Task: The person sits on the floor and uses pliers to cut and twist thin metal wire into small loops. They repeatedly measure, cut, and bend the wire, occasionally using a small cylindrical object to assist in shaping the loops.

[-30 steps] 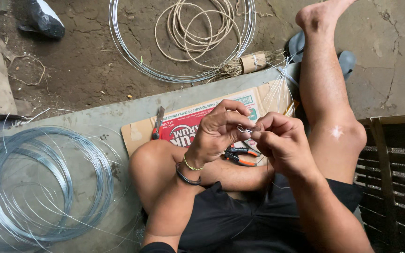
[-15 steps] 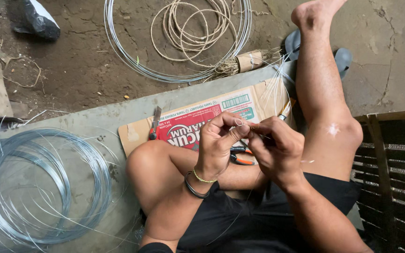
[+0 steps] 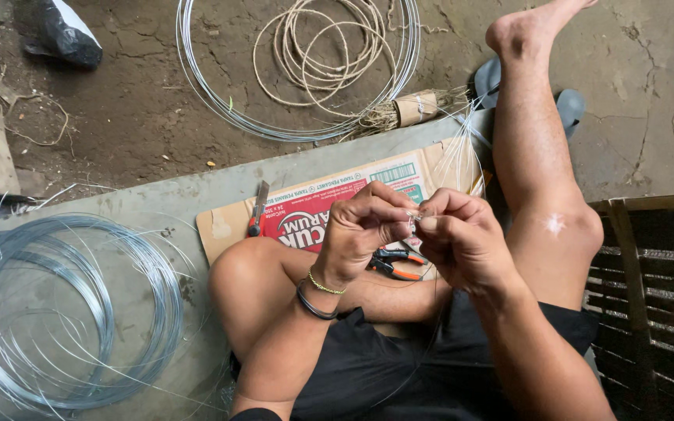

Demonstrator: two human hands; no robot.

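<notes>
Left hand (image 3: 360,230): fingers pinched on a thin wire strand (image 3: 413,215) above the lap.
Right hand (image 3: 462,238): fingers pinched on the same strand, touching the left.
Below: orange-handled pliers (image 3: 395,263) on flattened cardboard (image 3: 228,226).
Edges: wire coil (image 3: 64,312) well apart at left; slatted crate (image 3: 649,288) close at right.

Black shorts (image 3: 399,374), two wrist bracelets (image 3: 317,292)

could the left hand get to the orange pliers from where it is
Probably yes. The pliers lie on the cardboard just below the left hand, nothing over them, though its fingers now pinch a thin wire with the right hand.
</notes>
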